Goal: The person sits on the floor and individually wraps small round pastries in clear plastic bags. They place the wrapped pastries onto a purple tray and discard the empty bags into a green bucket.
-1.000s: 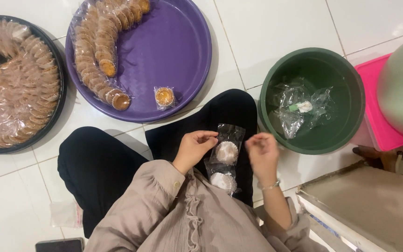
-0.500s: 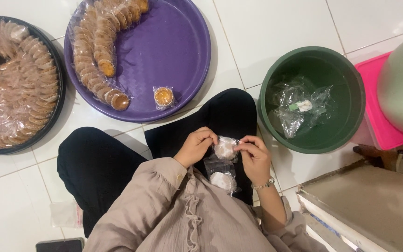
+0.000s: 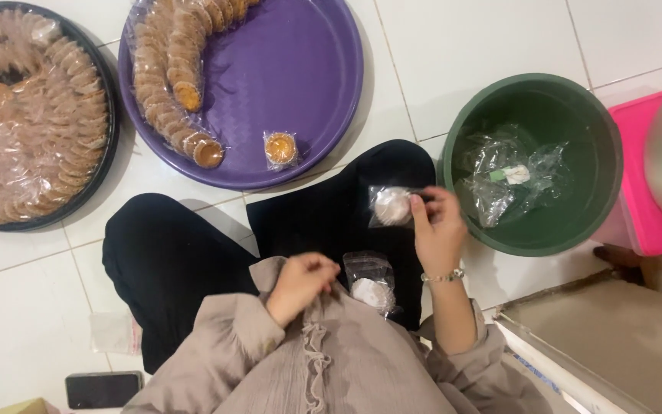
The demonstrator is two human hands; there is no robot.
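The right hand (image 3: 437,230) pinches a small round pale cake sealed in a clear plastic wrapper (image 3: 391,205) between thumb and fingertips, holding it out over the person's black-clad lap, just left of the round dark green plastic basin (image 3: 461,146). The left hand (image 3: 299,285) is curled loosely closed against the beige ruffled blouse (image 3: 323,368) and grips nothing visible. Between the two hands, a second clear-wrapped pale cake (image 3: 369,285) lies on the lap, near the left hand's knuckles. Crumpled clear plastic bags (image 3: 509,178) sit in the bottom of the green basin. Ahead of the knees, a round purple plastic tray (image 3: 308,69) on the white tiled floor carries a curved row of wrapped golden-brown cakes (image 3: 174,84) and one wrapped cake lying apart (image 3: 280,149) near its front rim. Left of it, a round black tray (image 3: 78,207) is packed with overlapping wrapped brown cakes. A black phone (image 3: 103,389) lies on the floor beside the person's left leg.
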